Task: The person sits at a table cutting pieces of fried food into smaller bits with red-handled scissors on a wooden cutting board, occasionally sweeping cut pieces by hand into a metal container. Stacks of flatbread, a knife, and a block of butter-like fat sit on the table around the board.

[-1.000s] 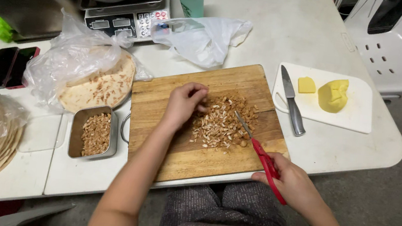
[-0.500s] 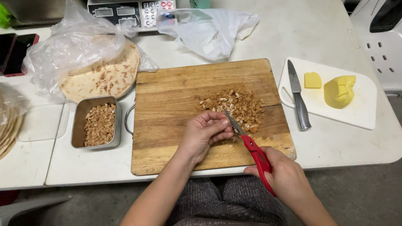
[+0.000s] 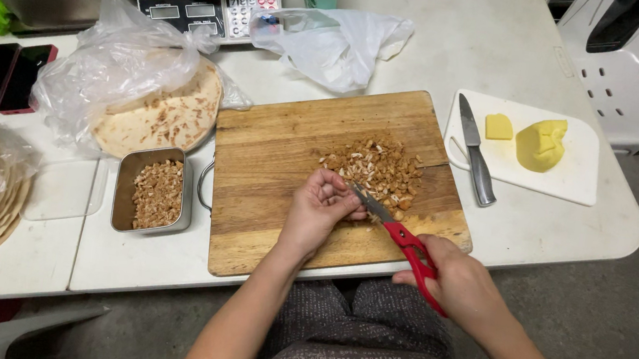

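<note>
Now the left hand (image 3: 319,207) sits at the near edge of the pile of chopped pieces (image 3: 373,169) on the wooden cutting board (image 3: 273,167), fingers curled in around a small piece I cannot make out, held right at the scissor blades. The right hand (image 3: 460,285) grips the red handles of the scissors (image 3: 397,231) off the near right corner of the board; the blades point up and left toward the left fingers and look nearly closed.

Change against the frame one second back: the left hand then lay flat over the far left of the pile, near the board's middle. It has since drawn toward the board's near edge and closed up, meeting the blade tips. The scissors have swung a little, tips now at the pile's near side rather than inside it. Judgement: a fresh bit has been picked out and is being snipped; cutting goes on, pile not yet cleared.

Unchanged: the pile stays right of the board's centre. Left of the board, the metal tray (image 3: 154,192) holds earlier cut pieces. Beyond the board's left corner, flatbreads in a plastic bag (image 3: 154,107). Right of the board, a knife (image 3: 476,152) on a white board (image 3: 577,179).
</note>
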A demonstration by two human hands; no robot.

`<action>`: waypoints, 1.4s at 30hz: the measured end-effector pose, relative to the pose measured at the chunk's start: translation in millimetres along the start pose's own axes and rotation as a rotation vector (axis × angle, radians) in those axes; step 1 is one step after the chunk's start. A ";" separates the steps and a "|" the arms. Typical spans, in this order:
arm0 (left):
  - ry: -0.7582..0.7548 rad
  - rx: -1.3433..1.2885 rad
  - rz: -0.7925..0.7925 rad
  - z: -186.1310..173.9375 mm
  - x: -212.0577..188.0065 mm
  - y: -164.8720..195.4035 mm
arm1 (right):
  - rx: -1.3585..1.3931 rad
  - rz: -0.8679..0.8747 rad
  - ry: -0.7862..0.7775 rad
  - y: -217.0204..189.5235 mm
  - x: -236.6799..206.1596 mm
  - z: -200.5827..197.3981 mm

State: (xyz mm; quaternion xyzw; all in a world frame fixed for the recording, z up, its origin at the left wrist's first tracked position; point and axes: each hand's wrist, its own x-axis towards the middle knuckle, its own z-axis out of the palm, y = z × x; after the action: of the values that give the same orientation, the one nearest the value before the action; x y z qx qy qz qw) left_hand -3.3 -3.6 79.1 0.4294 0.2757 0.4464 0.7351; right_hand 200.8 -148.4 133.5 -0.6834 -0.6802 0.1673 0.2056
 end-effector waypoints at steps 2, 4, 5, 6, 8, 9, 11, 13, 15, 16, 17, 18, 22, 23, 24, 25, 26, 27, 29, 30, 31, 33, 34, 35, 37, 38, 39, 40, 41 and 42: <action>0.040 0.176 0.001 1.2 -0.6 6.3 | -0.028 0.069 -0.045 1.6 0.4 -0.2; 0.117 0.480 -0.004 0.4 0.1 14.8 | -0.045 0.181 -0.128 3.3 0.7 -2.4; 0.109 0.684 0.053 -0.7 1.0 19.2 | -0.039 0.201 -0.143 3.5 0.6 -3.1; 0.103 0.888 0.113 -2.9 2.0 23.8 | -0.033 0.219 -0.156 3.8 0.6 -4.4; 0.105 1.184 0.311 -10.5 5.2 33.2 | 0.023 0.244 -0.156 5.0 1.5 -6.9; 0.109 1.274 0.449 -14.8 8.3 37.6 | 0.075 0.255 -0.143 5.6 0.8 -8.0; 0.132 1.429 0.507 -19.6 13.7 41.8 | 0.141 0.282 -0.130 6.2 -0.4 -9.2; 0.183 1.557 0.349 -24.1 24.5 47.7 | 0.162 0.306 -0.128 6.5 0.6 -10.4; 0.057 1.527 0.333 -26.5 31.3 50.8 | 0.154 0.343 -0.155 5.4 1.5 -11.3; -0.006 1.511 0.327 -27.1 34.9 51.7 | 0.150 0.361 -0.167 4.4 2.1 -11.9; -0.025 1.546 0.287 -26.6 39.1 51.3 | 0.130 0.397 -0.207 3.2 2.8 -12.3; -0.044 1.580 0.247 -25.2 43.8 50.3 | 0.109 0.435 -0.246 2.0 4.0 -12.9; -0.015 1.553 0.285 -25.4 48.9 48.9 | 0.136 0.447 -0.238 0.2 3.5 -16.3; 0.016 1.510 0.330 -25.7 49.1 50.4 | 0.135 0.447 -0.233 0.6 3.4 -16.4; 0.046 1.466 0.375 -25.9 48.8 52.7 | 0.134 0.448 -0.229 1.2 3.2 -16.2; 0.075 1.421 0.421 -24.6 48.2 54.9 | 0.133 0.449 -0.222 2.2 3.1 -15.7; 0.114 1.199 0.251 -22.0 46.5 56.4 | 0.146 0.442 -0.207 3.2 3.0 -14.8; 0.148 0.973 0.084 -18.8 42.9 57.0 | 0.159 0.435 -0.193 4.1 2.5 -13.6; 0.193 0.574 -0.123 -10.0 33.4 54.7 | 0.161 0.328 -0.122 5.1 2.5 -9.6; 0.206 0.404 -0.165 -4.3 27.2 50.4 | 0.150 0.229 -0.063 4.8 3.0 -6.4; 0.218 0.233 -0.208 0.6 20.9 45.0 | 0.138 0.132 -0.004 4.8 2.5 -4.1; 0.182 0.056 -0.217 7.6 12.5 32.6 | 0.059 0.103 -0.017 4.4 4.4 0.7; 0.162 -0.033 -0.222 9.1 10.0 25.9 | 0.019 0.090 -0.023 3.9 5.2 2.6; 0.144 -0.139 -0.221 9.1 7.9 19.2 | 0.033 0.079 0.002 3.4 4.8 3.8; 0.110 -0.353 -0.221 6.8 5.8 5.9 | 0.059 0.056 0.053 1.9 4.7 5.2; 0.097 -0.372 -0.211 5.5 6.2 -0.3 | 0.058 0.062 0.046 1.2 4.4 4.9; 0.086 -0.391 -0.200 3.8 7.4 -5.8 | 0.058 0.067 0.039 0.3 4.5 4.8; 0.076 -0.410 -0.188 2.0 7.9 -10.5 | 0.058 0.071 0.031 -0.8 4.6 4.7; 0.071 -0.427 -0.195 0.2 7.6 -14.5 | 0.047 0.061 0.040 -2.2 5.2 4.8; 0.066 -0.443 -0.202 -1.0 7.6 -17.9 | 0.036 0.051 0.050 -3.5 5.8 4.9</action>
State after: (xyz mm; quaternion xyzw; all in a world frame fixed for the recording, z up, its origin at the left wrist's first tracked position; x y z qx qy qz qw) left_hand 6.8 -0.6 62.7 0.2133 0.2364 0.4337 0.8429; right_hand 195.4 -142.4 131.4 -0.7007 -0.6541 0.1678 0.2304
